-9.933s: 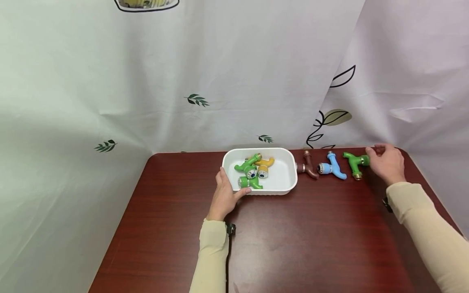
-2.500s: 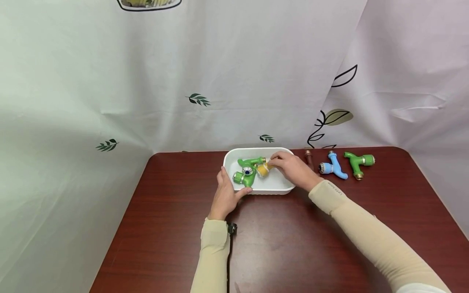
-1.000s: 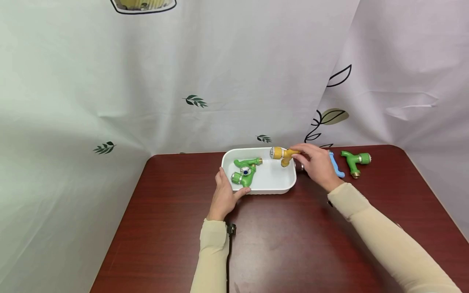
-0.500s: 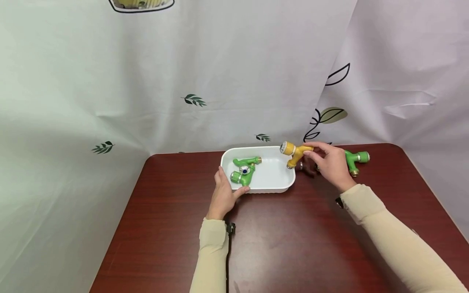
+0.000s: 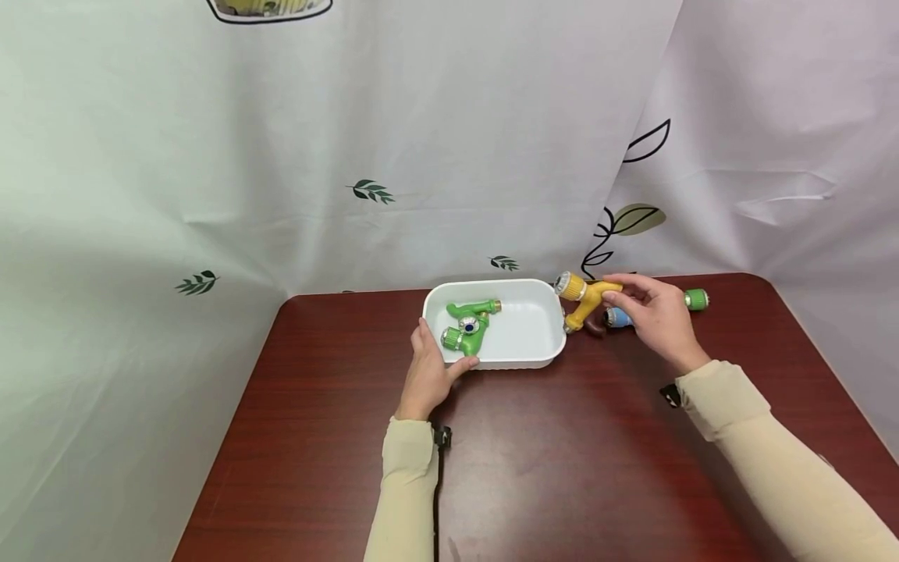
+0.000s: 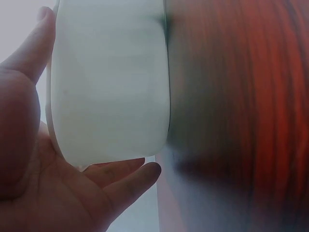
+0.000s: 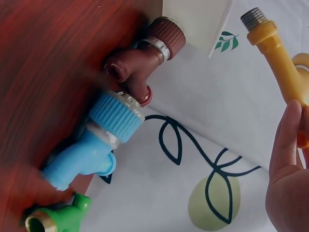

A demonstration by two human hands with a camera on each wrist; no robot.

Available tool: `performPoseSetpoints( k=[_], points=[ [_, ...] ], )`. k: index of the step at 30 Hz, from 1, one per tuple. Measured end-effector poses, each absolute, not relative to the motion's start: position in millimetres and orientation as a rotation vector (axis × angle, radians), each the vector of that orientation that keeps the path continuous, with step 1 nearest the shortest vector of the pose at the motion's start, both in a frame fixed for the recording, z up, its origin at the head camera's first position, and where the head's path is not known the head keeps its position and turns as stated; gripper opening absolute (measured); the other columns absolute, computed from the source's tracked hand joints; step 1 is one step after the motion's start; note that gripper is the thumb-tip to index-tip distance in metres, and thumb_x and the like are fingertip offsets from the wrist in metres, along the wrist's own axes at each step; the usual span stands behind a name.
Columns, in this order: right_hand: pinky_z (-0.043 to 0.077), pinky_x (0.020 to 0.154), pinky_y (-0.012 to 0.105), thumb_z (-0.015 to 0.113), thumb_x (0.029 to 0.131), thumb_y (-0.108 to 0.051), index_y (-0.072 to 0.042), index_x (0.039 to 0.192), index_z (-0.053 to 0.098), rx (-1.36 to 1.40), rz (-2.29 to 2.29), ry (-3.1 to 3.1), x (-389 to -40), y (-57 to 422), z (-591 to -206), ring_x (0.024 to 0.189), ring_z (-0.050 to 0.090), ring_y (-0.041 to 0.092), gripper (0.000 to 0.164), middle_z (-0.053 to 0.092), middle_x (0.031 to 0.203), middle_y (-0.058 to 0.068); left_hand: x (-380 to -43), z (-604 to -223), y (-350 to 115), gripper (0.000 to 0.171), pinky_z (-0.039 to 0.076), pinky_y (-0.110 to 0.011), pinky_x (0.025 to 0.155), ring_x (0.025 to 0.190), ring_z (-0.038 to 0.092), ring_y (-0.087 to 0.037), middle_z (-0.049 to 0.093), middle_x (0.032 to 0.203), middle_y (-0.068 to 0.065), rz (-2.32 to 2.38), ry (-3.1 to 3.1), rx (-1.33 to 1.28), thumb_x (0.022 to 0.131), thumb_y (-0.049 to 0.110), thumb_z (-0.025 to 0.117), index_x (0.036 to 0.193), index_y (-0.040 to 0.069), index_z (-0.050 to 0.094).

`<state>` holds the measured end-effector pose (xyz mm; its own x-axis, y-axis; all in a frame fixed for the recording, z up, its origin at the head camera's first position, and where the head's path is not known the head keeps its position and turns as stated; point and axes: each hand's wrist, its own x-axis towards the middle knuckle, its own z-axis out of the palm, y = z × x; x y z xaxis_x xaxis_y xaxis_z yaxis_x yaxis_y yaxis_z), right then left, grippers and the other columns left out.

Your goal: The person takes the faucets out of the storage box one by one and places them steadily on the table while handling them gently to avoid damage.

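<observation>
My right hand (image 5: 662, 321) pinches a yellow faucet (image 5: 588, 297) by its spout end, just past the right end of a white plastic tub (image 5: 527, 365). The right wrist view shows this faucet's threaded metal inlet (image 7: 254, 18) pointing up, with the fingers around its lower part. My left hand (image 5: 430, 375) holds the tub's left front corner, thumb along the front rim and fingers at the end wall. Inside the tub lie two green faucets (image 5: 474, 339), one against the other. Seen from the left wrist, the tub's outer wall (image 6: 111, 82) stands between thumb and fingers.
On the table (image 5: 548, 453), right of the tub, lie a brown faucet (image 7: 145, 60), a blue faucet (image 7: 104, 130) and a green faucet (image 5: 697, 300). My right hand partly covers them in the head view. A patterned white cloth (image 5: 449, 156) hangs behind the table.
The right hand has lifted the yellow faucet out of the tub and carried it rightward past the rim. Earlier that hand was at the green faucet on the far right. The left hand stays on the tub.
</observation>
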<state>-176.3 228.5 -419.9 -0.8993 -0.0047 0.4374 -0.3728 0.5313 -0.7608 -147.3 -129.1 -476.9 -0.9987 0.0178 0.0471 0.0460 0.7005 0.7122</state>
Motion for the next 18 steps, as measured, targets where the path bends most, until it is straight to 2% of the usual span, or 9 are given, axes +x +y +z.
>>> performPoseSetpoints(
  k=[3,7,13,18],
  points=[
    [0.042,0.058,0.015,0.076,0.091,-0.013,-0.008,0.115,0.076,0.279,1.310,-2.430,-173.3,232.2,-419.7,0.070,0.065,0.007,0.024,0.074,0.086,0.010,-147.3,-477.4,-129.5,0.121,0.042,-0.047,0.105,0.124,0.050,-0.040,0.015,0.158,-0.026,-1.202,-2.865,-0.046,0.084,0.046,0.080,0.157,-0.009,0.002],
    [0.042,0.057,0.017,0.077,0.091,-0.016,-0.008,0.114,0.075,0.257,1.282,-2.483,-169.9,236.1,-420.2,0.067,0.060,0.009,0.025,0.072,0.086,0.009,-146.7,-477.3,-129.5,0.121,0.041,-0.047,0.106,0.126,0.049,-0.040,0.015,0.158,-0.026,-1.207,-2.864,-0.048,0.083,0.046,0.081,0.157,-0.009,0.001],
    [0.050,0.064,0.015,0.075,0.091,-0.009,0.000,0.115,0.071,0.286,1.403,-2.532,-164.9,242.7,-423.3,0.076,0.066,-0.002,0.026,0.074,0.098,0.015,-146.0,-476.9,-129.2,0.122,0.042,-0.048,0.104,0.124,0.050,-0.039,0.016,0.158,-0.025,-1.216,-2.865,-0.052,0.083,0.046,0.081,0.157,-0.009,0.001],
    [0.055,0.070,0.020,0.072,0.092,0.000,0.007,0.116,0.066,0.382,1.581,-2.548,-163.6,249.1,-428.5,0.079,0.070,0.003,0.026,0.073,0.098,0.014,-145.8,-476.1,-129.0,0.121,0.042,-0.047,0.104,0.123,0.051,-0.039,0.016,0.158,-0.025,-1.210,-2.864,-0.051,0.083,0.046,0.080,0.157,-0.009,0.001]
  ],
)
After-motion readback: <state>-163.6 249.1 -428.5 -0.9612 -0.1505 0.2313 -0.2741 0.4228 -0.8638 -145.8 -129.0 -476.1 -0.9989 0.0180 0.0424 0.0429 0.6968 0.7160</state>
